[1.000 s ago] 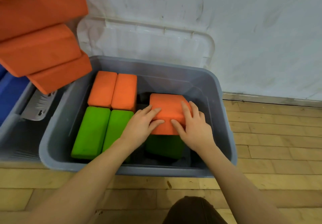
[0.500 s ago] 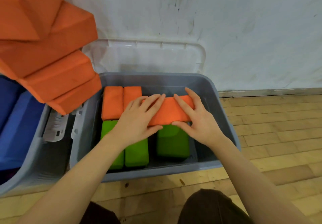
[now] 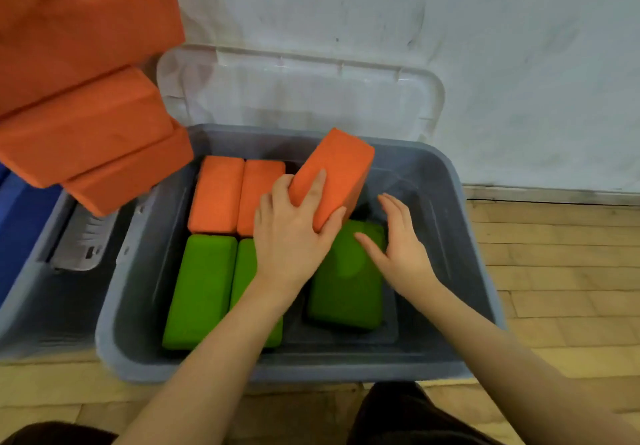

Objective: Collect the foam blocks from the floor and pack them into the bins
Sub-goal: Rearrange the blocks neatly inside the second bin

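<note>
Orange foam block (image 3: 334, 176) tilted in left hand (image 3: 294, 236) grip over grey bin (image 3: 464, 236) (right hand (image 3: 398, 247) released, beside it). Risk: wedges crooked against green block (image 3: 346, 282).

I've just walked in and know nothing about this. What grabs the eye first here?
A tilted orange foam block held up by the left hand over the middle of the grey bin, with the right hand open beside it. Below lie two orange blocks at the back left and bright green blocks nearer. A big stack of orange blocks looms at upper left.
</note>
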### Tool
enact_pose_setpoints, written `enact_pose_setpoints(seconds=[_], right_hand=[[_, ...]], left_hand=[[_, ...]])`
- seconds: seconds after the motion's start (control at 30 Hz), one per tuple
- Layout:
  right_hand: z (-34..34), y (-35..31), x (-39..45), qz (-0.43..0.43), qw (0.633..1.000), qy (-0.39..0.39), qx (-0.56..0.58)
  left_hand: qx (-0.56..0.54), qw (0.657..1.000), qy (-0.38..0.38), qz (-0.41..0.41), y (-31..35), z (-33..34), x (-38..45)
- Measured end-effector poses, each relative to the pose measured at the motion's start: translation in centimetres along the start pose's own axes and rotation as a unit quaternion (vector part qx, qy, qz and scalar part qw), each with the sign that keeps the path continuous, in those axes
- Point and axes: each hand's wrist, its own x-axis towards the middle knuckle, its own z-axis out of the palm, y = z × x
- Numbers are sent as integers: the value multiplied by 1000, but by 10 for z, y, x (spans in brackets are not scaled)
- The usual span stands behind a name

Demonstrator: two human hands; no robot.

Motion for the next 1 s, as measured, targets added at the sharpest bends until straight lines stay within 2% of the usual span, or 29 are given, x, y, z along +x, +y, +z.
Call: enact_pose_setpoints(seconds=[0.1, 0.2, 0.27, 0.4, 0.53, 0.67, 0.73, 0.83, 1.0], right_hand=[[20, 25, 5, 23, 996, -71, -38], [40, 43, 12, 34, 982, -168, -80], [52, 54, 13, 55, 976, -197, -77], [73, 72, 13, 130, 966, -204, -95], [90, 91, 27, 219, 939, -222, -144], [106, 106, 39, 273, 924, -238, -121], [110, 109, 38, 280, 926, -231, -101], [106, 114, 42, 246, 942, -206, -94], [104, 115, 57, 226, 940, -234, -103]], left_hand=[[35, 999, -36, -13, -3, 21, -3], [65, 996, -66, 5, -6, 30, -11], [71, 995, -67, 25, -11, 30, -9], [89, 996, -24, 10, -15, 34, -10], [134, 988, -69, -38, -12, 56, -18], [188, 978, -82, -43, -17, 65, -13], [206, 975, -77, -21, -19, 68, -8], [206, 974, -89, 12, -27, 75, -2], [215, 971, -103, 24, -34, 81, -8]])
